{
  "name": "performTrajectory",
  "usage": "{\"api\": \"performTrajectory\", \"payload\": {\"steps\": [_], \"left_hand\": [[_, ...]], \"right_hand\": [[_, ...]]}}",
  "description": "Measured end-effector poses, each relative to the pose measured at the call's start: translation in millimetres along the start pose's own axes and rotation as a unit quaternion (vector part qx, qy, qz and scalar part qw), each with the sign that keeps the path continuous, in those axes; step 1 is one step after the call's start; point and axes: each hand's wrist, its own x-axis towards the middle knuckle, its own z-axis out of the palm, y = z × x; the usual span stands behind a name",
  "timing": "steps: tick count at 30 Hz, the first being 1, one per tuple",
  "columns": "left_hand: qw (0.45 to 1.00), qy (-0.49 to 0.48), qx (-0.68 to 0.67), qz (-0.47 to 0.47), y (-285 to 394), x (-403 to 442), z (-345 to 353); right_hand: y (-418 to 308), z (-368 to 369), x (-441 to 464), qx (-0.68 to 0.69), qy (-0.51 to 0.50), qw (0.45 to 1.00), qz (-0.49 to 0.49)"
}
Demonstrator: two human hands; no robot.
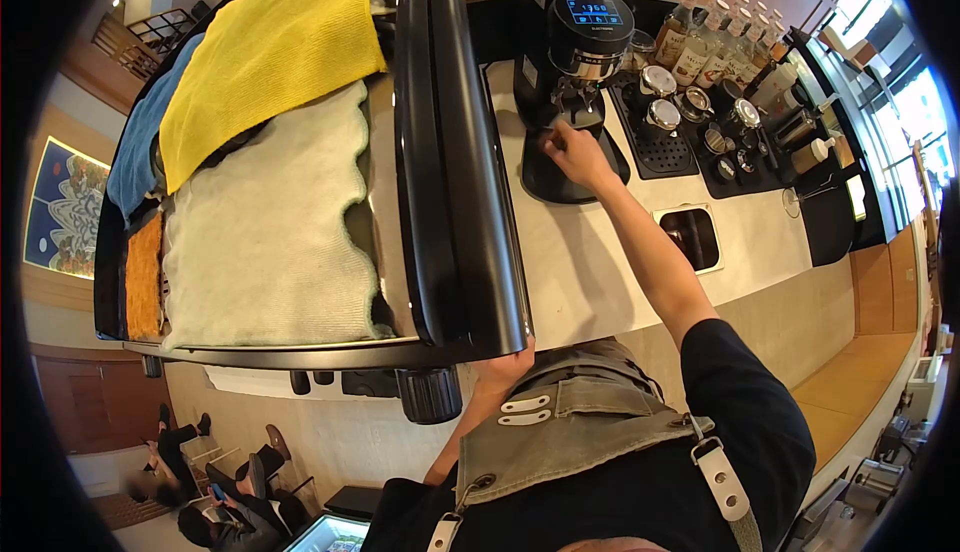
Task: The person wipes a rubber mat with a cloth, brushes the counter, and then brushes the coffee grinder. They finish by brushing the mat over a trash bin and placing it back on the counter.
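Observation:
My right hand (pixel 582 157) is at the front of a black coffee grinder (pixel 592 47) with a lit display, just below its spout and above its dark base (pixel 575 187). Its fingers are curled together; what they hold, if anything, is too small to make out. My left hand (pixel 508 364) is low beside the near corner of the black coffee machine (pixel 450 172), partly behind its edge, with the fingers hidden. Yellow (pixel 275 52) and whitish (pixel 270 232) cloths lie on top of the machine.
Syrup bottles (pixel 692 57) stand behind a black drip tray (pixel 668 155) and several metal tools. A square opening (pixel 690 237) is set in the pale counter (pixel 570 292). A black knob (pixel 430 395) juts from the machine. Seated people (pixel 240 507) are at the lower left.

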Motion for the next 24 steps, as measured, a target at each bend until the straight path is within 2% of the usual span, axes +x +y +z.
{"api": "performTrajectory", "payload": {"steps": [2,6,10,14,17,21,24], "left_hand": [[1.0,0.007,-0.004,0.001,2.2,2.5,0.3],[0.999,0.002,-0.01,-0.031,8.6,6.8,0.2],[0.997,-0.042,-0.024,-0.068,22.1,16.6,-7.2],[0.998,-0.032,0.009,-0.059,18.8,12.1,-2.8],[0.997,-0.017,0.029,-0.076,18.9,11.8,1.3],[0.996,0.004,0.054,-0.074,16.2,6.9,8.7],[0.995,-0.005,0.083,-0.061,12.7,5.0,7.8]], "right_hand": [[-15.2,-28.2,-14.8,0.064,-0.027,0.997,0.036],[-8.4,-49.1,-38.4,0.114,0.038,0.993,0.007],[20.5,-29.3,-19.1,0.121,0.126,0.984,-0.019],[36.3,-13.0,-8.7,0.077,0.12,0.988,-0.057],[29.0,-29.3,-17.3,0.01,0.02,1.0,0.001],[8.7,-27.1,-9.3,0.112,0.047,0.988,-0.093],[30.4,-1.9,6.8,0.055,0.04,0.993,-0.1]]}}
